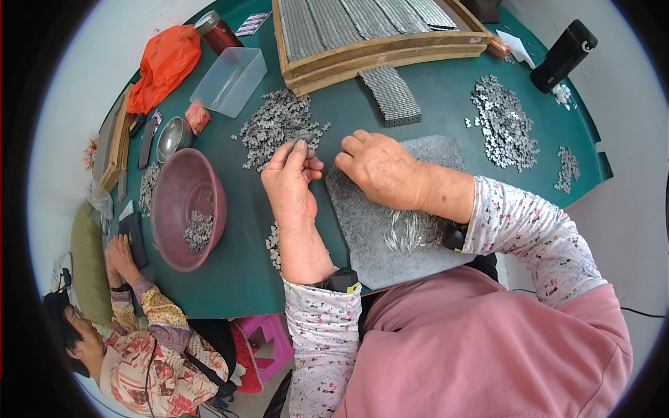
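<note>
Pink top point(495, 355) lies near, and beyond it the left grip point(291, 182) pinches a grey piece point(306, 138), likely light, stiff, best held edgewise; whether the curled right grip point(383, 167) holds anything, I cannot tell.

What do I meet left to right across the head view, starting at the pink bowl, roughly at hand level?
Pink bowl → wearer's left hand → wearer's right hand → large pile of small metal pieces → smaller pile of metal pieces.
</note>
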`<action>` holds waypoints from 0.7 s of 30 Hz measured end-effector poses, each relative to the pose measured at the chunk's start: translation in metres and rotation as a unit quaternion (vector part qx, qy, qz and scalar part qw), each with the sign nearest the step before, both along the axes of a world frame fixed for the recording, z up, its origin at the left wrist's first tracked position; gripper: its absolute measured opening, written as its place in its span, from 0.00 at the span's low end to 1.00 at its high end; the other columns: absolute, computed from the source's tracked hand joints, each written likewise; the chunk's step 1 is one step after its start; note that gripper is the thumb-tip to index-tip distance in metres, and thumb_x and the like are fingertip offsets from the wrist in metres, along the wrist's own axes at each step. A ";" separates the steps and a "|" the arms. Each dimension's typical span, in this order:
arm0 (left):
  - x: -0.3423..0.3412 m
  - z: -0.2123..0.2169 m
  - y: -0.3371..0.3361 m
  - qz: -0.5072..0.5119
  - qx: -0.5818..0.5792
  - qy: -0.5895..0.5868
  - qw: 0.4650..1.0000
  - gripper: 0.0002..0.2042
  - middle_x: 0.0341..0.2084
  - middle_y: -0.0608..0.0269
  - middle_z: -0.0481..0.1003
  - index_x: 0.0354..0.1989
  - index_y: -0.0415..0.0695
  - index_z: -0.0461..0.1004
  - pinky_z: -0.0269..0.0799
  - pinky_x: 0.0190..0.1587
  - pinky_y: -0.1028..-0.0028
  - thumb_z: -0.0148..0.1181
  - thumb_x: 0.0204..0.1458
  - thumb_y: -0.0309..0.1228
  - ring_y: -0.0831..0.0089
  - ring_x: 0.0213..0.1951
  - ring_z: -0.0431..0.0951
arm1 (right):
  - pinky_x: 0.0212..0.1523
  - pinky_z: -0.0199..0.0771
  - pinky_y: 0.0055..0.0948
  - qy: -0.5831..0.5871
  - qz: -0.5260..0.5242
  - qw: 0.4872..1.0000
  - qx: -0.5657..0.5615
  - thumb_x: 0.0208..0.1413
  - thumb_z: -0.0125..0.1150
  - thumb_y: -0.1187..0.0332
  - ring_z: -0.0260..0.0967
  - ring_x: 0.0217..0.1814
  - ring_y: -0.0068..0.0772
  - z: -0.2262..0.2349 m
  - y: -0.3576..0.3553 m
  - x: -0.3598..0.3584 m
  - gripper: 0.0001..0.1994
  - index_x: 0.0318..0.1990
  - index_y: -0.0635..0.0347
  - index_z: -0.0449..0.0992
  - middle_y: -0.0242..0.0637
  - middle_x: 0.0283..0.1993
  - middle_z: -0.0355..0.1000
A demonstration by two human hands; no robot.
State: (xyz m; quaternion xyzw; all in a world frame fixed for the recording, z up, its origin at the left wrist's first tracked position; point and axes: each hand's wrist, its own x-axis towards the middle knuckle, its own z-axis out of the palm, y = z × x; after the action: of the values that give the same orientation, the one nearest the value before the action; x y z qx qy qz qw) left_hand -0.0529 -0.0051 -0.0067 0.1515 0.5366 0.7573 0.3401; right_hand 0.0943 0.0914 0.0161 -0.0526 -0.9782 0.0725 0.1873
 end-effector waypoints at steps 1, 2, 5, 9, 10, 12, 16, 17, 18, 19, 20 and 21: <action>-0.001 0.000 -0.001 -0.004 0.004 0.017 1.000 0.07 0.24 0.60 0.77 0.39 0.34 0.77 0.73 0.22 0.79 0.60 0.55 0.25 0.73 0.22 0.77 | 0.40 0.71 0.39 0.001 -0.001 1.000 0.000 0.41 0.59 0.76 0.68 0.38 0.47 -0.002 0.000 0.000 0.07 0.30 0.63 0.71 0.44 0.33 0.67; 0.000 0.001 -0.001 -0.005 0.004 0.018 1.000 0.07 0.24 0.60 0.77 0.39 0.34 0.77 0.73 0.22 0.79 0.60 0.55 0.25 0.73 0.22 0.77 | 0.40 0.71 0.40 0.020 -0.004 0.999 -0.030 0.40 0.59 0.77 0.69 0.37 0.47 -0.005 0.001 -0.001 0.07 0.31 0.63 0.71 0.44 0.32 0.67; 0.006 0.005 0.000 -0.013 -0.021 0.036 0.999 0.08 0.24 0.59 0.76 0.39 0.33 0.76 0.72 0.23 0.79 0.60 0.55 0.25 0.73 0.22 0.77 | 0.38 0.71 0.42 0.051 0.002 0.991 -0.120 0.40 0.59 0.78 0.70 0.36 0.47 -0.008 0.009 -0.005 0.09 0.32 0.64 0.71 0.44 0.32 0.69; 0.009 0.007 0.002 -0.035 -0.035 0.061 0.997 0.07 0.24 0.59 0.76 0.38 0.34 0.75 0.71 0.22 0.79 0.61 0.54 0.25 0.72 0.22 0.77 | 0.35 0.73 0.39 0.130 0.002 0.958 -0.257 0.43 0.58 0.80 0.73 0.33 0.46 -0.004 0.026 -0.012 0.11 0.37 0.65 0.72 0.46 0.31 0.71; 0.009 0.007 0.002 -0.044 -0.035 0.063 0.996 0.06 0.24 0.58 0.76 0.37 0.35 0.75 0.71 0.22 0.79 0.61 0.54 0.25 0.72 0.21 0.77 | 0.34 0.73 0.33 0.142 -0.005 0.946 -0.290 0.46 0.57 0.79 0.74 0.31 0.39 -0.001 0.029 -0.013 0.10 0.39 0.67 0.72 0.45 0.29 0.72; 0.009 0.005 0.002 -0.066 -0.026 0.050 0.996 0.06 0.24 0.58 0.77 0.37 0.35 0.75 0.72 0.22 0.78 0.61 0.54 0.25 0.72 0.21 0.77 | 0.36 0.74 0.37 0.128 -0.012 0.931 -0.341 0.46 0.56 0.78 0.74 0.33 0.46 0.006 0.031 -0.017 0.09 0.37 0.68 0.72 0.49 0.30 0.73; 0.012 0.012 0.002 -0.104 -0.030 0.025 0.994 0.05 0.25 0.57 0.77 0.36 0.34 0.75 0.73 0.23 0.78 0.59 0.54 0.23 0.72 0.21 0.78 | 0.37 0.74 0.40 0.117 -0.019 0.912 -0.394 0.46 0.55 0.77 0.75 0.35 0.52 0.011 0.029 -0.024 0.09 0.37 0.70 0.73 0.53 0.31 0.74; 0.012 0.013 0.002 -0.104 -0.029 0.024 0.994 0.05 0.25 0.57 0.77 0.36 0.34 0.75 0.73 0.23 0.78 0.59 0.54 0.23 0.72 0.21 0.78 | 0.37 0.74 0.40 0.120 -0.023 0.911 -0.395 0.46 0.55 0.77 0.75 0.35 0.52 0.010 0.029 -0.025 0.09 0.37 0.70 0.73 0.53 0.30 0.74; 0.012 0.013 0.003 -0.107 -0.025 0.029 0.993 0.05 0.25 0.57 0.77 0.36 0.35 0.75 0.74 0.23 0.78 0.59 0.54 0.23 0.72 0.21 0.78 | 0.37 0.74 0.40 0.120 -0.023 0.911 -0.395 0.46 0.55 0.77 0.75 0.35 0.52 0.010 0.029 -0.024 0.09 0.37 0.70 0.73 0.53 0.30 0.74; 0.013 0.013 0.003 -0.110 -0.021 0.034 0.993 0.05 0.25 0.56 0.78 0.36 0.35 0.75 0.74 0.23 0.78 0.59 0.55 0.23 0.72 0.22 0.79 | 0.37 0.74 0.40 0.134 -0.026 0.913 -0.385 0.46 0.55 0.77 0.75 0.34 0.52 0.009 0.028 -0.024 0.09 0.37 0.70 0.73 0.52 0.30 0.74; 0.013 0.013 0.003 -0.110 -0.021 0.034 0.993 0.05 0.25 0.56 0.78 0.36 0.35 0.75 0.74 0.23 0.78 0.59 0.55 0.23 0.72 0.22 0.79 | 0.36 0.74 0.40 0.148 -0.030 0.915 -0.375 0.46 0.56 0.77 0.75 0.34 0.51 0.009 0.026 -0.024 0.09 0.37 0.70 0.72 0.51 0.30 0.74; 0.013 0.012 0.002 -0.113 -0.018 0.033 0.993 0.04 0.25 0.56 0.78 0.36 0.34 0.75 0.74 0.23 0.78 0.59 0.54 0.23 0.72 0.21 0.78 | 0.36 0.74 0.40 0.148 -0.029 0.914 -0.376 0.46 0.56 0.77 0.75 0.34 0.51 0.007 0.024 -0.025 0.09 0.37 0.70 0.72 0.51 0.30 0.74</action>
State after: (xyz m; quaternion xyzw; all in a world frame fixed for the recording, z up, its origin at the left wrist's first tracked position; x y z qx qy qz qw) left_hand -0.0402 -0.0030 0.0056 0.2298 0.5401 0.6990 0.4085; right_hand 0.0697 0.1155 0.0233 -0.1365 -0.8381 0.4360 0.2980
